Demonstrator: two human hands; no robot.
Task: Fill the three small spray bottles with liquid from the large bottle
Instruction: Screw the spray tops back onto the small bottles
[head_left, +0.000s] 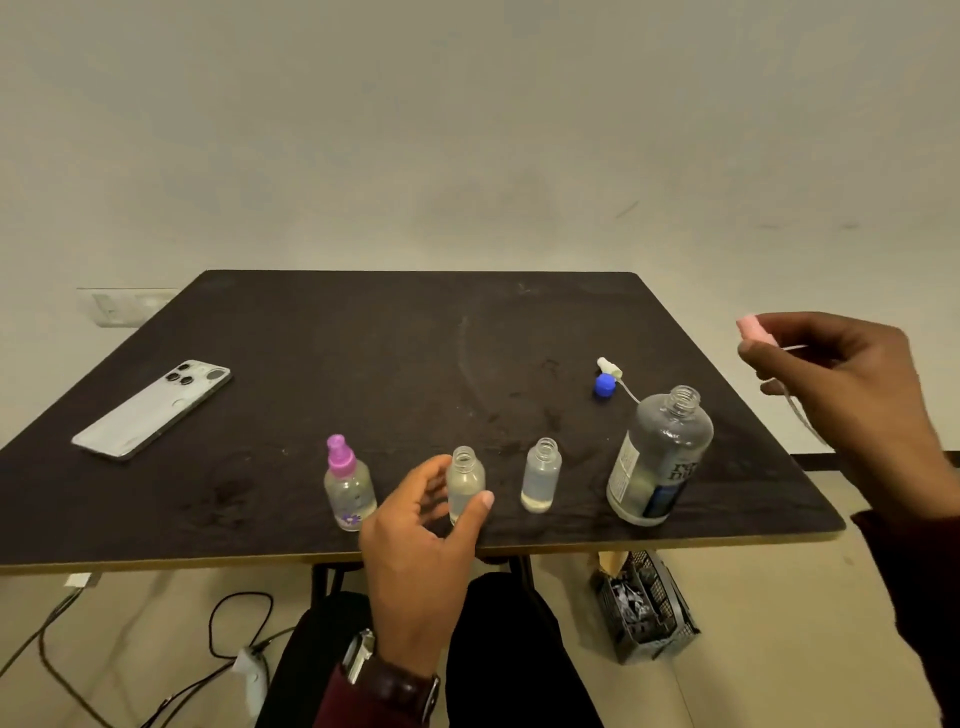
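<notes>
- The middle small bottle (465, 486) stands uncapped near the front edge of the table (363, 353), and the left hand (423, 540) is curled around it, thumb to the right of the body and fingers to the left. Contact looks light; whether it is fully gripped cannot be told.
- A pink spray cap (754, 330) with its thin dip tube trailing down is pinched in the right hand (852, 384), which is raised above the right edge of the table, well apart from the bottles.
- The step in hand is judged to be the setting aside or refitting of this cap. Whichever it is, the tube should be kept clear of the open necks so that nothing is knocked over.
- The large bottle (661, 457) stands open and upright at the right, with liquid visible in its lower part. A second uncapped bottle (541, 475) stands between it and the held one, with a little liquid at its bottom.
- The third bottle (349, 486), at the left, is closed with a purple spray top.
- A blue-and-white sprayer head (608, 376) lies on the table behind the large bottle.
- For pouring, the small bottle should be steadied low on its body and the large bottle tipped slowly, since both necks are narrow and spilling is likely.
- A phone (153, 408) lies well apart at the left.
</notes>
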